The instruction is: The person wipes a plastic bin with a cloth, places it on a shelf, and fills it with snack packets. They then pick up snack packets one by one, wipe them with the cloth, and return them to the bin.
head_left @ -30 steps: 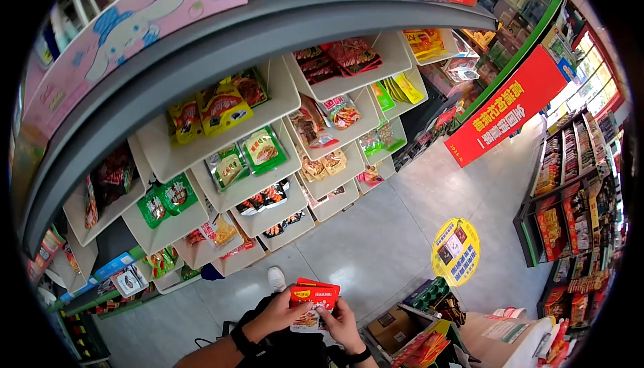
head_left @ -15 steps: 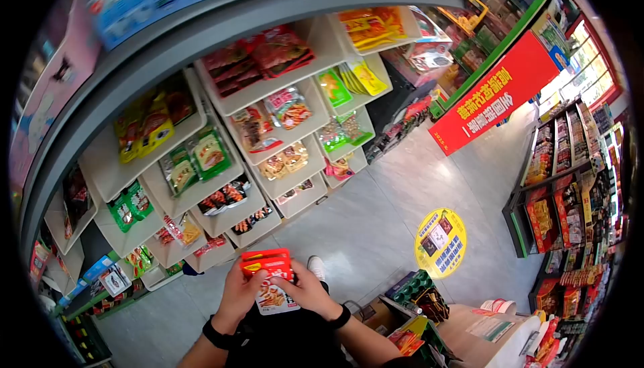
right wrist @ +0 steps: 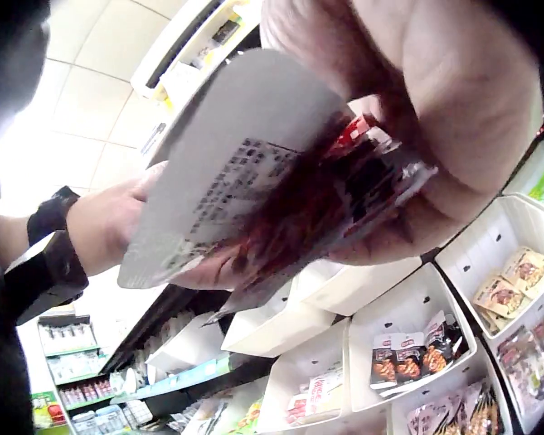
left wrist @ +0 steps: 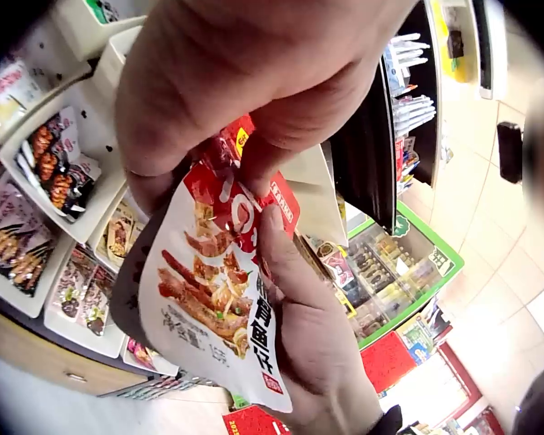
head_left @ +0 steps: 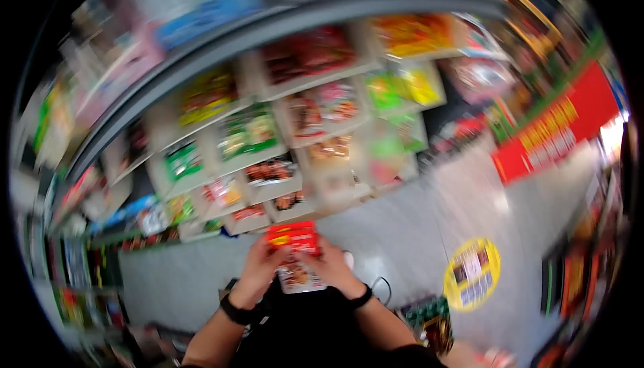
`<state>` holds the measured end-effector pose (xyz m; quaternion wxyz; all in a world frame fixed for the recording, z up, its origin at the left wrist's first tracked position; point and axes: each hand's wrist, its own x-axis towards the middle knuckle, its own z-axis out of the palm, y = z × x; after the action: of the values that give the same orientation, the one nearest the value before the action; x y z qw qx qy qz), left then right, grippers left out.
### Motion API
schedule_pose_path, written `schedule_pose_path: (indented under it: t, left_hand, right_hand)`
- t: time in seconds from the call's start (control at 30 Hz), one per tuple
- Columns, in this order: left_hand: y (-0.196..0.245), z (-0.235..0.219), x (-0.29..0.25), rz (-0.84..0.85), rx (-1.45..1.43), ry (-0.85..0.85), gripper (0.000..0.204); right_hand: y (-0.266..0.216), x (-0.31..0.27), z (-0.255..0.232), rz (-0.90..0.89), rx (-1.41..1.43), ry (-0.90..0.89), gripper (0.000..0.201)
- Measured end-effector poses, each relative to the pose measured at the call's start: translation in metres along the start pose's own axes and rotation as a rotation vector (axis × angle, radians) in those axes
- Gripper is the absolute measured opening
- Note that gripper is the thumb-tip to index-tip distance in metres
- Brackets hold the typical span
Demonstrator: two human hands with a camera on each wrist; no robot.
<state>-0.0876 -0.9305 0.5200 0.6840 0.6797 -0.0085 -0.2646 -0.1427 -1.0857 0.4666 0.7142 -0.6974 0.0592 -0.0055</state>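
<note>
Both hands hold red-and-white snack packets [head_left: 298, 275] in front of the body. The front packet [left wrist: 204, 299] carries a picture of cooked food and dark lettering, with a red top; another red packet edge [left wrist: 282, 201] shows behind it. My left hand [head_left: 260, 269] grips one side near the red top, thumb and fingers pinching it in the left wrist view. From the other side my right hand [head_left: 333, 271] grips the packets, thumb across the front. In the right wrist view the packet's grey back [right wrist: 245, 172] has printed text.
Ahead stands a curved rack of pale bins [head_left: 201, 177] filled with snack packets. A red sign [head_left: 557, 123] juts out at right, above a yellow floor sticker [head_left: 472, 274]. Shelves [head_left: 583, 267] line the right side, and a dark-green box of goods [head_left: 429, 318] stands low beside me.
The head view has swung about and is now blurred. Both hands have come up closer to the bins in the view, still gripping the packets.
</note>
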Motion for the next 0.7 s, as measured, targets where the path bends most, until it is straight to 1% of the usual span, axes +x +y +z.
schedule_pose_path:
  t: [0.07,0.13,0.2,0.23,0.33,0.37,0.47,0.57,0.67,0.7]
  left_hand:
    - [-0.008,-0.003,-0.004,-0.02,-0.028,0.027,0.026]
    - [-0.008,0.0,-0.008,0.009,-0.012,0.018,0.026]
    - [-0.008,-0.002,-0.008,-0.002,-0.097,0.021,0.025]
    - [-0.009,-0.005,-0.01,0.007,-0.042,0.015,0.023]
    - [-0.003,-0.008,-0.013,0.03,-0.077,0.045,0.021]
    - [-0.001,-0.009,-0.014,0.014,-0.08,0.057,0.022]
    - [0.0,-0.02,-0.016,-0.019,-0.034,0.075,0.024]
    - [0.003,-0.034,-0.026,-0.003,-0.042,0.132,0.027]
    - [0.001,-0.061,-0.038,0.008,-0.056,0.092,0.029]
    - [-0.001,-0.072,-0.043,0.004,-0.054,0.108,0.028]
  right_hand:
    - [0.006,0.003,0.001,-0.03,0.056,-0.016,0.037]
    - [-0.001,0.003,-0.001,-0.019,0.124,-0.02,0.032]
    - [-0.004,0.006,-0.001,-0.001,0.194,-0.059,0.032]
    - [-0.007,0.006,0.0,0.006,0.221,-0.065,0.032]
    - [-0.018,0.008,0.007,0.027,0.25,-0.057,0.033]
    - [-0.023,0.01,0.009,0.018,0.244,-0.074,0.034]
    - [-0.015,0.017,0.014,-0.003,0.178,-0.107,0.034]
    - [-0.024,0.022,0.031,0.019,0.164,-0.156,0.032]
    - [-0.028,0.027,0.059,0.035,0.197,-0.197,0.031]
    - [-0.03,0.028,0.072,0.044,0.221,-0.219,0.031]
